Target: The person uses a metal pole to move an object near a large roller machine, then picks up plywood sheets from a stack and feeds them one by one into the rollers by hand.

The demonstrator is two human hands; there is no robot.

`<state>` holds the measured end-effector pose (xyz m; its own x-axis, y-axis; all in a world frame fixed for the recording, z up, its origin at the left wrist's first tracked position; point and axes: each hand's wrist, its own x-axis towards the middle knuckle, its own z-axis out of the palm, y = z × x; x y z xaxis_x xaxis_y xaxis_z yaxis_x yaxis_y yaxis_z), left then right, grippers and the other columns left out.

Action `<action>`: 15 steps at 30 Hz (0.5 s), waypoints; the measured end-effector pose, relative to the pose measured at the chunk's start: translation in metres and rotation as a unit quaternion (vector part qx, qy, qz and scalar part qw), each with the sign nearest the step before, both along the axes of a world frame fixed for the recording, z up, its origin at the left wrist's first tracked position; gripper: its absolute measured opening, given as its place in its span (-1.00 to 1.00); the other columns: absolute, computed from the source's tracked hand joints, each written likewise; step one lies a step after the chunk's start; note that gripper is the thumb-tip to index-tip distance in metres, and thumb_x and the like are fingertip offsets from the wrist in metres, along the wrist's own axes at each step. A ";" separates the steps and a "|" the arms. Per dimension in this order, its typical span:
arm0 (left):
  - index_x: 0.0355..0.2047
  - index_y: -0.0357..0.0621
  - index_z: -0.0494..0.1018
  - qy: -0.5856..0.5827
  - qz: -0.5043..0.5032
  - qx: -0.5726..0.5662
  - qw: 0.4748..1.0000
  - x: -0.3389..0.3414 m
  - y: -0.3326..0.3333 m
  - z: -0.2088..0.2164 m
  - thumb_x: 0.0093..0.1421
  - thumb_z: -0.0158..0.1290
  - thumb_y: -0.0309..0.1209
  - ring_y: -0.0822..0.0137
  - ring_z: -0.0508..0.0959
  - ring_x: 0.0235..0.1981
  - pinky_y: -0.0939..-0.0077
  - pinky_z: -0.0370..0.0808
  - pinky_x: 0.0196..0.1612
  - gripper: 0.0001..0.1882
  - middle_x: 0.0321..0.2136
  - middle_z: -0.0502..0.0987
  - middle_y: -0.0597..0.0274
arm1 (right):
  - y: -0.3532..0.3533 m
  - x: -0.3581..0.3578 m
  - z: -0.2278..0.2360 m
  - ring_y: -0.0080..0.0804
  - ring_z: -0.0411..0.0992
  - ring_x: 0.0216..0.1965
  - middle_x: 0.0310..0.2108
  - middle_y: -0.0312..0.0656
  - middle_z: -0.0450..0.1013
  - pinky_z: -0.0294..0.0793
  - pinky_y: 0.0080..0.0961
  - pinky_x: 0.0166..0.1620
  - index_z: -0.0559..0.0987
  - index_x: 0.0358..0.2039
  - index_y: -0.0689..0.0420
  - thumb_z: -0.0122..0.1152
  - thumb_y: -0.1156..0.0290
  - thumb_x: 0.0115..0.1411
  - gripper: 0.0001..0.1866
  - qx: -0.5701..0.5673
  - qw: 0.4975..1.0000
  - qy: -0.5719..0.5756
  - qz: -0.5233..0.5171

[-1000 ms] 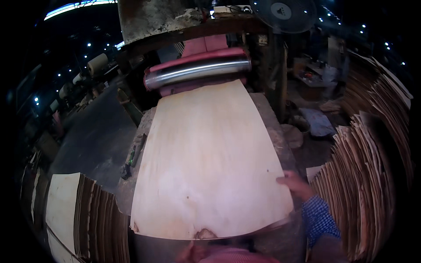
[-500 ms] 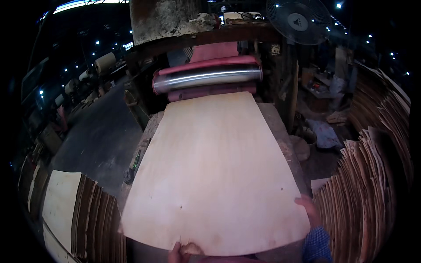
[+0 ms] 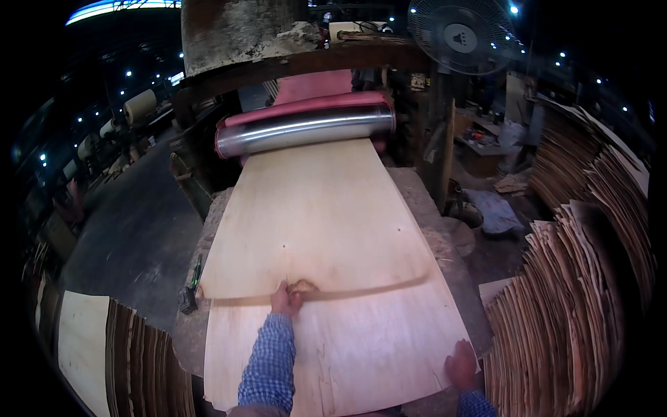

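Head view: a brown stack stands on my left. My left hand has a narrow grip, holding the near edge of the top wood sheet; its far end is at the shiny roller. I think I should push softly and straight, so it won't bend. My right hand is at the bottom sheet's right edge; I can't tell if that grip pinches. A bigger stack stands on the right.
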<state>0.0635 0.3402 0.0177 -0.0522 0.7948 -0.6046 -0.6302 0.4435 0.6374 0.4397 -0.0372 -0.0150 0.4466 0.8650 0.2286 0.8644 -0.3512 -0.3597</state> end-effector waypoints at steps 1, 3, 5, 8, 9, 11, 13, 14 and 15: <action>-0.20 -0.10 0.38 -0.010 0.005 -0.007 1.000 0.000 0.010 0.001 0.25 -0.03 -0.17 0.35 0.46 -0.38 0.48 0.47 -0.48 -0.72 -0.35 0.44 0.21 | -0.008 -0.003 0.002 0.09 0.24 0.11 0.02 0.21 0.33 0.19 -0.16 0.19 0.42 -0.08 0.36 0.18 0.41 -0.09 -0.49 -0.015 1.000 0.007 -0.013; -0.11 -0.12 0.36 0.005 -0.019 -0.015 1.000 0.011 0.009 0.004 0.25 -0.03 -0.16 0.31 0.50 -0.28 0.46 0.48 -0.37 -0.66 -0.25 0.47 0.18 | -0.021 -0.002 -0.002 0.08 0.29 0.06 -0.02 0.21 0.35 0.24 -0.14 0.14 0.42 -0.08 0.36 0.19 0.40 -0.07 -0.50 0.005 0.999 -0.028 -0.028; -0.06 -0.14 0.34 0.056 -0.061 -0.013 0.997 0.014 -0.010 -0.001 0.24 -0.02 -0.17 0.28 0.51 -0.24 0.45 0.48 -0.27 -0.63 -0.20 0.48 0.16 | -0.024 -0.003 0.005 0.07 0.35 0.00 -0.06 0.20 0.39 0.30 -0.14 0.08 0.42 -0.08 0.35 0.19 0.39 -0.06 -0.51 -0.018 0.998 -0.007 -0.054; 0.04 -0.12 0.29 0.064 -0.135 0.046 0.988 -0.012 -0.080 -0.042 0.23 -0.01 -0.18 0.23 0.46 -0.10 0.34 0.41 -0.08 -0.57 -0.02 0.40 0.15 | -0.007 0.003 0.042 0.06 0.41 -0.11 -0.15 0.17 0.43 0.38 -0.16 -0.03 0.44 -0.09 0.31 0.20 0.37 -0.03 -0.53 -0.111 0.987 0.064 -0.097; 0.05 -0.13 0.28 0.085 -0.136 0.046 0.986 -0.006 -0.115 -0.035 0.23 -0.03 -0.19 0.22 0.45 -0.07 0.35 0.40 -0.07 -0.56 0.01 0.39 0.14 | -0.006 0.012 0.043 0.05 0.43 -0.14 -0.19 0.15 0.45 0.40 -0.16 -0.06 0.45 -0.10 0.29 0.21 0.36 -0.03 -0.55 -0.134 0.984 0.054 -0.103; 0.08 -0.17 0.26 0.085 -0.125 0.032 0.988 -0.012 -0.186 -0.020 0.24 -0.04 -0.22 0.19 0.45 -0.04 0.35 0.40 -0.05 -0.54 0.03 0.39 0.11 | -0.004 0.023 0.055 0.06 0.44 -0.19 -0.24 0.11 0.46 0.42 -0.16 -0.11 0.46 -0.13 0.26 0.21 0.34 -0.02 -0.57 -0.141 0.978 0.115 -0.100; 0.10 -0.21 0.23 0.056 -0.106 -0.008 0.993 -0.029 -0.240 -0.016 0.25 -0.06 -0.23 0.17 0.45 -0.04 0.34 0.40 -0.03 -0.52 0.02 0.40 0.06 | 0.002 0.032 0.068 0.07 0.43 -0.22 -0.28 0.07 0.46 0.41 -0.16 -0.13 0.47 -0.18 0.24 0.22 0.31 -0.02 -0.60 -0.115 0.958 0.251 -0.079; 0.10 -0.23 0.23 0.051 -0.102 -0.029 0.993 -0.036 -0.262 -0.009 0.26 -0.08 -0.22 0.16 0.46 -0.05 0.34 0.39 -0.01 -0.53 0.01 0.40 0.04 | 0.006 0.035 0.067 0.06 0.43 -0.22 -0.29 0.06 0.46 0.41 -0.15 -0.13 0.47 -0.20 0.23 0.21 0.31 -0.02 -0.62 -0.116 0.966 0.222 -0.060; 0.04 -0.21 0.26 0.050 -0.104 -0.037 0.993 -0.043 -0.282 -0.004 0.27 -0.10 -0.22 0.17 0.46 -0.05 0.35 0.41 -0.05 -0.59 -0.02 0.42 0.06 | 0.010 0.036 0.059 0.06 0.43 -0.23 -0.30 0.05 0.46 0.41 -0.14 -0.14 0.47 -0.22 0.22 0.21 0.31 -0.02 -0.64 -0.118 0.973 0.196 -0.043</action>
<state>0.0201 0.0583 0.0135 0.0453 0.7483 -0.6618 -0.4560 0.6049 0.6528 0.4757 -0.0270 0.0442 0.5328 0.8281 -0.1743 0.6407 -0.5293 -0.5562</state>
